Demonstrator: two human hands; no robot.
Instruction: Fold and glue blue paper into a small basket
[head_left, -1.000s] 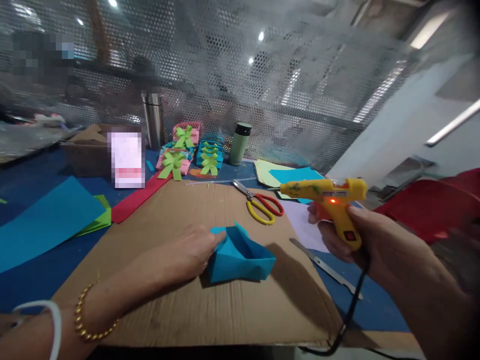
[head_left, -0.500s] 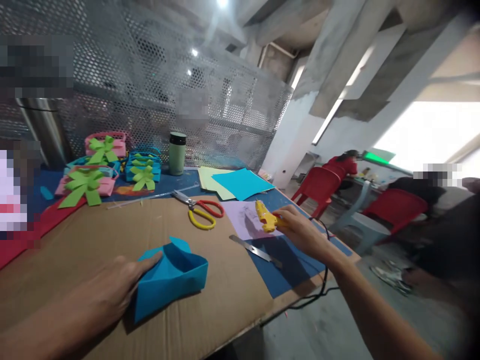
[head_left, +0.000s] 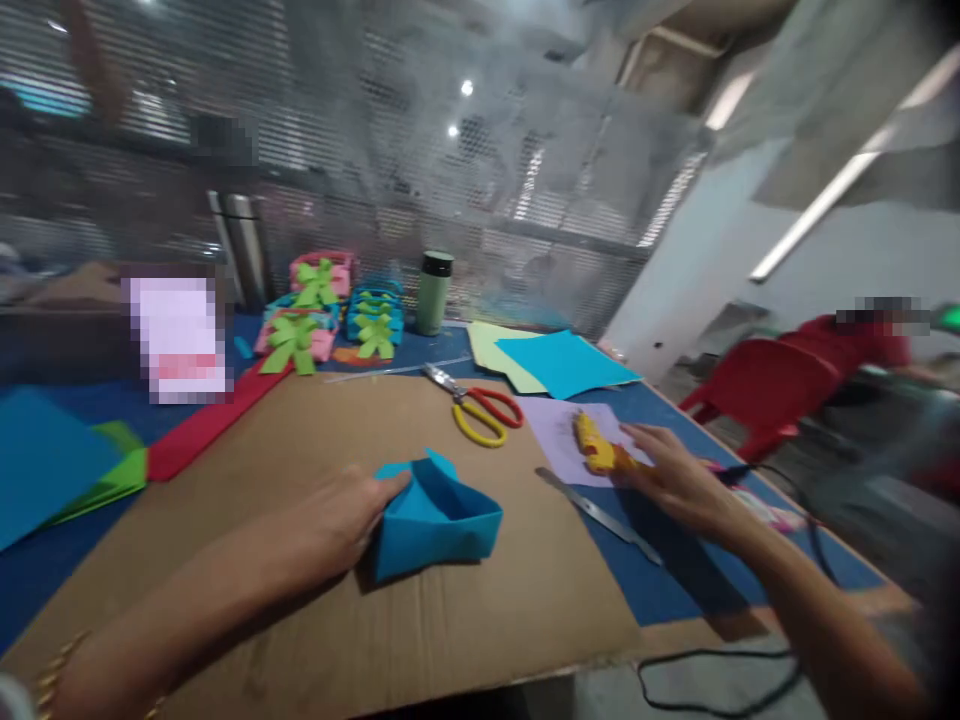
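Observation:
My left hand (head_left: 352,515) grips the left end of a folded blue paper box (head_left: 442,535), thumb over its rim, on the cardboard sheet (head_left: 300,600). The box is open at the top, with one flap standing up. My right hand (head_left: 675,480) has its fingers around the handle of a yellow glue gun (head_left: 592,442), over a stained lilac paper (head_left: 551,430). Part of the handle is hidden by the hand. Between the hands lie scissors (head_left: 480,410) with red and yellow handles and a metal blade-like strip (head_left: 600,512).
Blue and pale green sheets (head_left: 566,362) lie at the back right. Small paper baskets with green bows (head_left: 296,340), a green bottle (head_left: 433,295) and a steel flask (head_left: 246,250) stand along the back. A black cord (head_left: 712,655) hangs by the table's right front edge. A person in red sits beyond.
The view has swung left, so the table's left side with blue and green paper shows. The glue gun appears lower over the lilac paper. The left hand still grips the box.

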